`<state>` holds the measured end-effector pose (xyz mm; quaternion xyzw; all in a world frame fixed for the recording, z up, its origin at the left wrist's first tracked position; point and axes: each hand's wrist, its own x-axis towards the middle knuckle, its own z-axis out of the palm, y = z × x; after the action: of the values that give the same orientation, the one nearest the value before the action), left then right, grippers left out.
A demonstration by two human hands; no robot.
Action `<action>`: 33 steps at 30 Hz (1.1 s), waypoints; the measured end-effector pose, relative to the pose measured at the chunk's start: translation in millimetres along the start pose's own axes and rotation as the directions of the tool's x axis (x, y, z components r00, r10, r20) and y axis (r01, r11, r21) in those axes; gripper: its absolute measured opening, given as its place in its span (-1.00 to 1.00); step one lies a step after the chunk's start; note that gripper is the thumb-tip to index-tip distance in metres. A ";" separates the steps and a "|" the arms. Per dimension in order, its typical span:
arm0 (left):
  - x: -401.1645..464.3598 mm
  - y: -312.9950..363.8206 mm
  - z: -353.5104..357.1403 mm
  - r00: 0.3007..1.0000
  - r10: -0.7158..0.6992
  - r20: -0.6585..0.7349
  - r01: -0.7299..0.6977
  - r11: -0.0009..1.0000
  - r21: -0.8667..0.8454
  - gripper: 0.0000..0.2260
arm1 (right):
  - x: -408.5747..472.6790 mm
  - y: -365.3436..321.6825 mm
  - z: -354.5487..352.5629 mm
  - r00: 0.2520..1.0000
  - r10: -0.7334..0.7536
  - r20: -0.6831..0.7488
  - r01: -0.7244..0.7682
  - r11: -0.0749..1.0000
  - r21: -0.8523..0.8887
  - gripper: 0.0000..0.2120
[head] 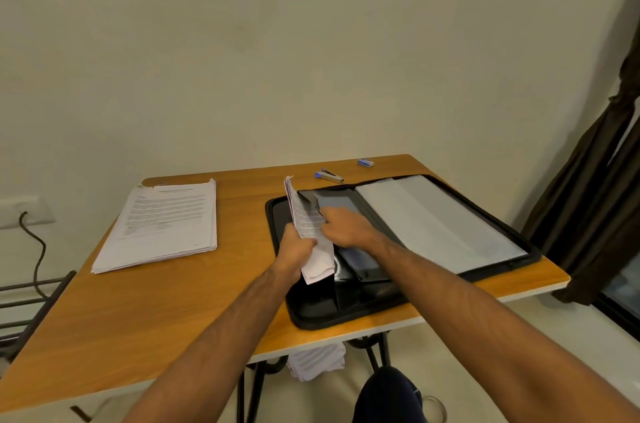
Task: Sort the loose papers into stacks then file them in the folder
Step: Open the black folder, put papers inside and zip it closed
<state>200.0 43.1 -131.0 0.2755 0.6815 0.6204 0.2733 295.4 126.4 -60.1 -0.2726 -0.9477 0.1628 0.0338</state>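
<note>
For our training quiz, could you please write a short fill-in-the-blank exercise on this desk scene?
1. The left hand grips a sheaf of ____ over the open black folder.
2. The stapler lies on the ____, beyond the folder.
3. The stack of printed sheets lies to the ____ of the folder.

Missing words: papers; table; left

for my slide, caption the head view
Both hands, left hand and right hand, slide papers into the open folder.
</note>
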 end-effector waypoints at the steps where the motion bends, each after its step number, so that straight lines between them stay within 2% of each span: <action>1: -0.6 2.0 2.8 1.000 0.011 -0.004 -0.011 1.000 -0.011 -0.66 | -0.3 0.0 -1.1 1.000 -0.004 0.001 0.004 1.000 -0.008 -0.90; 5: 3.2 4.0 8.2 0.999 0.000 -0.053 -0.002 1.000 -0.020 -0.70 | -1.1 -2.8 -2.5 1.000 0.009 -0.014 -0.009 1.000 -0.025 -0.89; 8: 12.4 3.3 -0.9 0.998 -0.039 -0.047 0.040 0.999 0.010 -0.62 | -6.9 -6.3 -4.7 0.999 0.038 -0.023 -0.038 0.998 -0.041 -0.77; 10: 19.7 -0.4 -8.4 0.995 -0.068 -0.073 0.071 0.996 0.047 -0.48 | -16.4 -10.1 -6.8 0.997 0.063 0.036 -0.059 0.992 -0.111 -0.62; 12: 24.4 -8.7 -9.0 0.991 -0.086 -0.100 0.093 0.993 0.070 -0.50 | -27.3 -11.4 -4.5 0.986 0.104 0.130 -0.078 0.978 -0.194 -0.54; 14: 15.4 -6.5 -3.4 0.988 -0.092 -0.128 0.103 0.991 0.081 -0.60 | -34.5 -13.5 -1.5 0.974 0.105 0.200 -0.057 0.971 -0.231 -0.57; 16: 9.0 -6.6 5.4 0.983 -0.089 -0.161 0.100 0.993 0.064 -0.70 | -37.8 -13.5 -1.6 0.976 0.077 0.205 -0.027 0.972 -0.233 -0.63; 21: 5.2 -11.2 21.3 0.987 -0.067 -0.143 0.064 0.998 -0.025 -0.63 | -38.7 -9.7 -1.7 0.977 0.064 0.204 -0.038 0.991 -0.129 -0.69; 25: 2.0 -7.1 15.0 0.995 -0.029 -0.100 0.028 0.999 -0.016 -0.59 | -45.2 -4.6 1.5 0.992 0.036 0.121 -0.021 0.992 -0.121 -0.66; 27: 1.2 6.8 -3.6 0.993 0.064 -0.099 -0.058 0.996 0.067 -0.60 | -46.2 -0.5 2.1 0.993 0.038 0.112 -0.020 0.988 -0.152 -0.64; 30: 10.6 17.7 -41.4 0.960 0.268 -0.078 -0.220 0.897 0.383 -0.46 | -42.7 3.8 4.2 0.990 0.071 0.119 -0.046 0.978 -0.202 -0.65; 31: 10.3 18.0 -51.8 0.959 0.284 -0.018 -0.240 0.841 0.485 -0.46 | -39.3 3.4 6.1 0.992 0.076 0.105 -0.053 0.977 -0.206 -0.66; 33: 9.3 12.9 -62.2 0.974 0.204 0.099 -0.221 0.752 0.621 -0.48 | -31.7 1.2 8.2 0.994 0.077 0.072 -0.061 0.979 -0.194 -0.67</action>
<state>149.6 7.5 -113.4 0.4340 0.8100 0.3810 0.1018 321.7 108.2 -67.5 -0.3005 -0.9495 0.0827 -0.0359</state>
